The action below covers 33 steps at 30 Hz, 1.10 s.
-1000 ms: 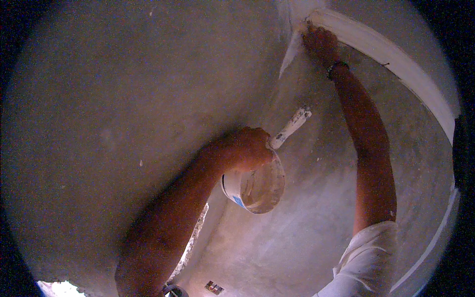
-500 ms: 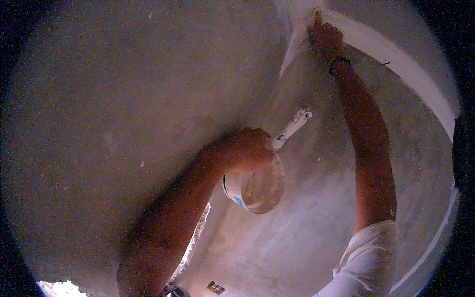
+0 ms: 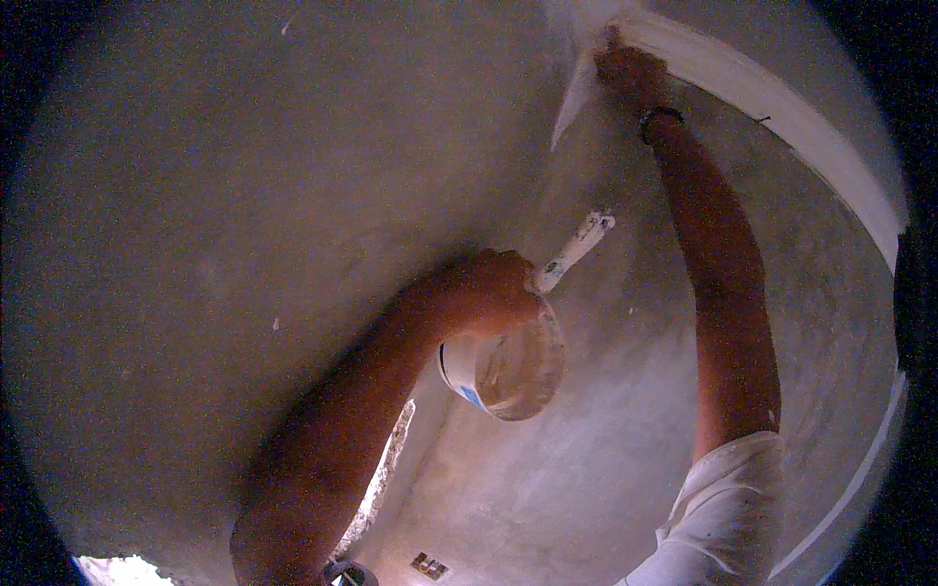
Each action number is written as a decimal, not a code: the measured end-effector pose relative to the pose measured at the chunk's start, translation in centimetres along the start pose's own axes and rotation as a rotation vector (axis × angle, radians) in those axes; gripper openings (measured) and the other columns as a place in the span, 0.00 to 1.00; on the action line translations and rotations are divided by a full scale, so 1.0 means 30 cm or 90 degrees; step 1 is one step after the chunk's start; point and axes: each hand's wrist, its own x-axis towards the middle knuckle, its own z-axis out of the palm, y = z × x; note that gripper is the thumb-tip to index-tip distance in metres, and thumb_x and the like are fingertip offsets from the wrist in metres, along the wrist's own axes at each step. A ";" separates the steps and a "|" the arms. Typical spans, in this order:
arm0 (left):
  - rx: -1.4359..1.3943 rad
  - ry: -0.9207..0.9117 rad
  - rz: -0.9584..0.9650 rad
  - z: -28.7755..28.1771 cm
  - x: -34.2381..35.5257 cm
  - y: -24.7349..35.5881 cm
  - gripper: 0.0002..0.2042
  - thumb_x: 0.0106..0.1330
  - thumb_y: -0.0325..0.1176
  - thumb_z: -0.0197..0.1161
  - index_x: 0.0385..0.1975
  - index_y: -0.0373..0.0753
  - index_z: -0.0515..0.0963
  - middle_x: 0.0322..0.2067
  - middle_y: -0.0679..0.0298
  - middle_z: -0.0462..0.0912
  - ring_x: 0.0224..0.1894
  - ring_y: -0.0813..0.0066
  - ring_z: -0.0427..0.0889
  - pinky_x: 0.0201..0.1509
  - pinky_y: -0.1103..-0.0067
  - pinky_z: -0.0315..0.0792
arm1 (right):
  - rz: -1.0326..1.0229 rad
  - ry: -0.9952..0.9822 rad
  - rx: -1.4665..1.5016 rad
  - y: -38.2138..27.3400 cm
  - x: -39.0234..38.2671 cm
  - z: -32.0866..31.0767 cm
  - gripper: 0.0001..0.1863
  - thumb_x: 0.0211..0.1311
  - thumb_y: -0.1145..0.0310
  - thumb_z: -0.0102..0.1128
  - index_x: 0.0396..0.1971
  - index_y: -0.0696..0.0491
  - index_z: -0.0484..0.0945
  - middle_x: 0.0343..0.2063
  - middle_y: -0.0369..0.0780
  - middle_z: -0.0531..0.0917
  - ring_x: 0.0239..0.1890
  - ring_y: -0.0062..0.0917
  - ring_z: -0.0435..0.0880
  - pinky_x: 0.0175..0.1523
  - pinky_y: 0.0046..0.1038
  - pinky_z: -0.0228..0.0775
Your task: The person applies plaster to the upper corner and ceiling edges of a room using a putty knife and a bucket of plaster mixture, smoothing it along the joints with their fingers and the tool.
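One left hand (image 3: 498, 293), near the centre of the frame, is curled tight over the rim of one round, white, blue-marked plastic container (image 3: 518, 383), with one white-smeared, stick-shaped handle (image 3: 576, 252) jutting out beside it. One right hand (image 3: 631, 78) (one dark bracelet (image 3: 657, 118) at its wrist) is raised beside one long, curved white band (image 3: 728, 66), upper right; whether it pinches anything, I cannot tell.

A whitish tub (image 3: 518, 381) (a blue patch marks its side) hangs under the left hand (image 3: 496, 295), streaked mouth tilted into view. A white, dark-spotted handle (image 3: 576, 252) juts past those knuckles. A white band (image 3: 752, 83) curves rightward from the right hand (image 3: 633, 76).
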 end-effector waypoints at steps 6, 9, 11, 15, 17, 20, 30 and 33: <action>0.080 0.029 0.066 0.012 -0.008 -0.001 0.16 0.57 0.41 0.58 0.38 0.35 0.78 0.34 0.48 0.81 0.35 0.52 0.82 0.41 0.63 0.76 | -0.093 0.069 0.063 0.038 -0.011 0.087 0.30 0.64 0.50 0.42 0.59 0.56 0.61 0.33 0.48 0.81 0.39 0.41 0.80 0.42 0.41 0.72; 0.005 0.013 0.007 0.011 -0.013 0.001 0.16 0.57 0.41 0.59 0.40 0.36 0.78 0.35 0.49 0.82 0.35 0.53 0.82 0.41 0.63 0.76 | -0.156 0.129 0.104 0.073 -0.015 0.133 0.30 0.64 0.51 0.43 0.59 0.57 0.61 0.34 0.49 0.81 0.40 0.40 0.79 0.43 0.40 0.72; -0.063 -0.004 -0.040 0.007 -0.014 0.004 0.16 0.57 0.40 0.59 0.41 0.36 0.77 0.35 0.50 0.82 0.36 0.53 0.82 0.41 0.64 0.76 | -0.170 0.140 0.116 0.091 -0.019 0.148 0.30 0.64 0.52 0.43 0.58 0.57 0.61 0.35 0.49 0.81 0.41 0.40 0.79 0.43 0.39 0.72; -0.104 -0.018 -0.043 -0.002 -0.010 0.011 0.16 0.58 0.39 0.58 0.42 0.35 0.77 0.35 0.49 0.82 0.36 0.53 0.82 0.41 0.64 0.75 | -0.120 0.240 0.187 0.099 -0.018 0.122 0.25 0.63 0.57 0.47 0.54 0.59 0.66 0.33 0.48 0.80 0.39 0.39 0.79 0.43 0.40 0.71; -0.117 -0.009 -0.037 -0.003 -0.011 0.014 0.16 0.58 0.39 0.58 0.42 0.34 0.77 0.35 0.49 0.82 0.36 0.53 0.82 0.41 0.64 0.75 | -0.071 0.084 0.203 0.092 -0.012 0.079 0.25 0.61 0.59 0.49 0.53 0.61 0.67 0.32 0.48 0.80 0.37 0.40 0.80 0.42 0.41 0.72; -0.123 -0.009 -0.025 -0.004 -0.011 0.017 0.17 0.58 0.39 0.58 0.41 0.33 0.76 0.36 0.49 0.82 0.37 0.53 0.81 0.42 0.65 0.74 | -0.156 -0.007 0.113 0.080 -0.028 0.006 0.29 0.59 0.60 0.49 0.55 0.64 0.62 0.32 0.49 0.81 0.35 0.42 0.80 0.42 0.43 0.72; -0.118 0.001 -0.014 -0.012 -0.025 0.023 0.17 0.58 0.40 0.58 0.39 0.32 0.77 0.34 0.48 0.82 0.35 0.52 0.82 0.41 0.64 0.74 | 0.012 -0.018 0.271 -0.012 -0.018 -0.022 0.25 0.54 0.62 0.47 0.49 0.63 0.67 0.34 0.53 0.80 0.37 0.45 0.80 0.44 0.44 0.72; -0.110 -0.002 -0.023 -0.013 -0.022 0.025 0.17 0.59 0.40 0.58 0.39 0.32 0.77 0.33 0.48 0.82 0.35 0.52 0.82 0.41 0.64 0.74 | -0.032 0.084 0.230 -0.019 -0.013 0.023 0.26 0.54 0.63 0.48 0.51 0.63 0.66 0.34 0.53 0.80 0.36 0.46 0.80 0.44 0.45 0.71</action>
